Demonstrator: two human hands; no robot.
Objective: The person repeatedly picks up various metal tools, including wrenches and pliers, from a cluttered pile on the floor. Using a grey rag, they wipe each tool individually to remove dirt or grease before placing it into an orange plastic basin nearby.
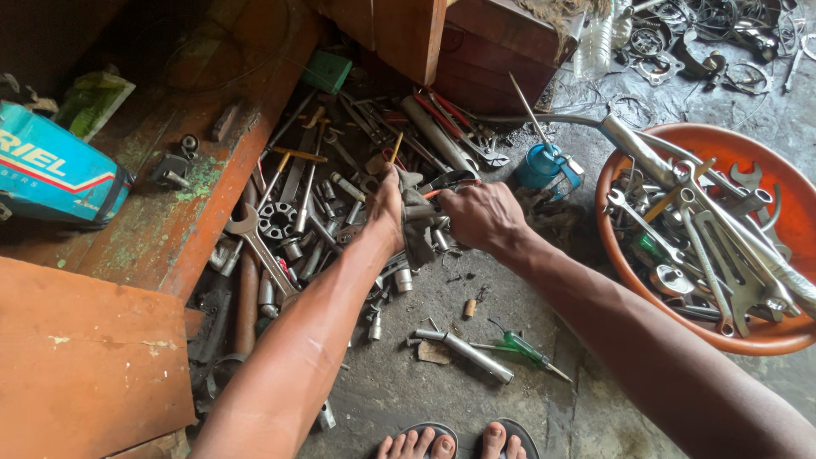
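Both hands, left (387, 204) and right (480, 214), are gripping a greasy rag-wrapped tool (418, 223) above the floor's tool pile (297, 212); keep grips firm, lifting clear.

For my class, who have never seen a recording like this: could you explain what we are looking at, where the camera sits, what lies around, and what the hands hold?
There is one picture, from a camera worn on a person's head, looking down at their own arms and sandalled feet. No machine is involved. The left hand and right hand meet over a pile of tools on a grimy floor, together gripping a dark, greasy part; what it is I cannot tell. An orange basin full of spanners sits at the right. A green-handled screwdriver lies near the feet, and a blue oil can stands behind the hands.
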